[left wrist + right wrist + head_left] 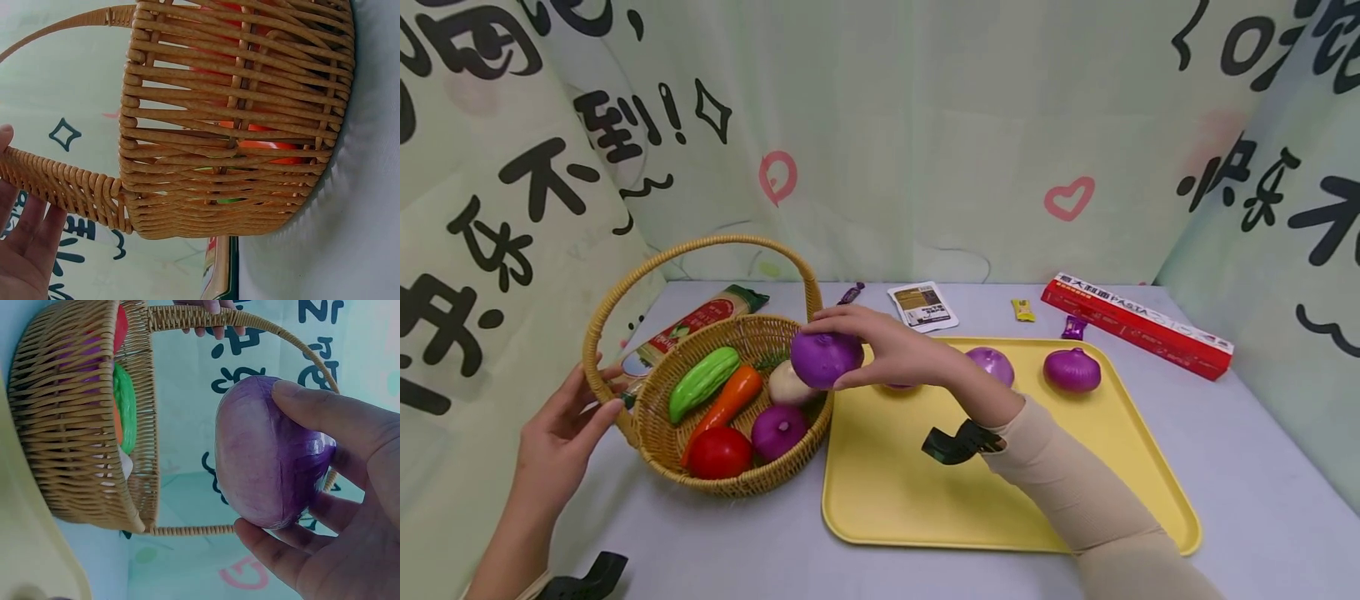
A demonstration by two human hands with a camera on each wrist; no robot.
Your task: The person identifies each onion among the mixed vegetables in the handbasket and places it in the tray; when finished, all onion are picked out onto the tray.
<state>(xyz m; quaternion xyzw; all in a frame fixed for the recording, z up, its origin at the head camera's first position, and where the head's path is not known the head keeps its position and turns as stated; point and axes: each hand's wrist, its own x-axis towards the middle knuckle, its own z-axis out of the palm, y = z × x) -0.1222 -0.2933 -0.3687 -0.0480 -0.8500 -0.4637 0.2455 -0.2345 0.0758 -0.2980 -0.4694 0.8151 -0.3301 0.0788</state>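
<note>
**Purple onion held above basket rim**

While the left hand (pixel 561 433) rests with straight, relaxed fingers against the near-left side of the wicker basket (pixel 655 433), touching the base of its handle, the right hand (pixel 887 346) grips a purple onion (pixel 825 358). Thumb and fingertips curl round the onion from its right side; in the right wrist view the thumb lies over the top and the fingers wrap underneath. The onion hangs just over the basket's right rim, beside the near-left corner of the yellow tray (pixel 925 508).

Basket contents, near to far: red tomato (pixel 720 452), a second purple onion (pixel 778 431), orange carrot (pixel 726 402), green gourd (pixel 703 382), and a pale round item partly hidden behind the held onion.

Tray, far edge: two more purple onions (pixel 1072 369), (pixel 992 365), well apart from the hand.

Table beyond: pasta packet (pixel 700 321) behind the basket, small sachet (pixel 922 305), wrapped sweets, red pasta box (pixel 1138 325) at far right.
</note>
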